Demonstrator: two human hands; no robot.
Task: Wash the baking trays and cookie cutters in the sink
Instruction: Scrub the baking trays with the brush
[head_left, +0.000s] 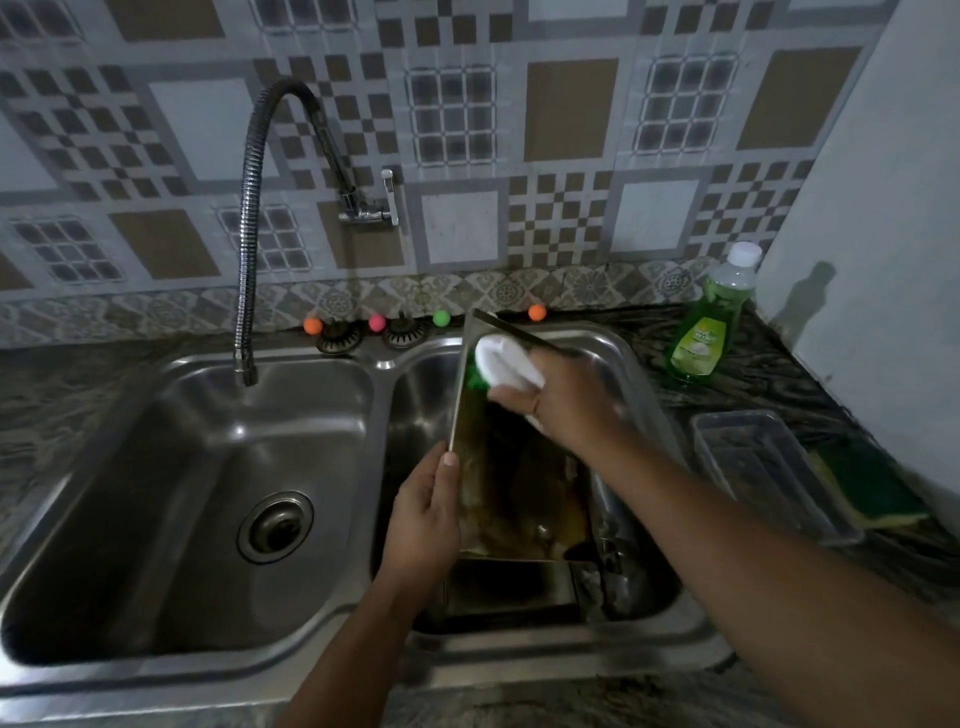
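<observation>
A dark, stained metal baking tray (511, 499) stands tilted in the right basin of the steel double sink (382, 364). My left hand (423, 519) grips the tray's left edge, thumb along the rim. My right hand (566, 402) holds a white-handled brush with green bristles (493, 364) against the tray's upper left part. Another dark tray (511, 587) lies lower in the same basin, partly hidden. No cookie cutters can be made out.
A flexible tap hose (244, 218) hangs over the left basin, whose drain (275, 527) shows. A green dish soap bottle (709, 322), a clear plastic box (769, 467) and a green-yellow sponge (878, 493) sit on the right counter. Coloured balls (441, 318) line the sink's back edge.
</observation>
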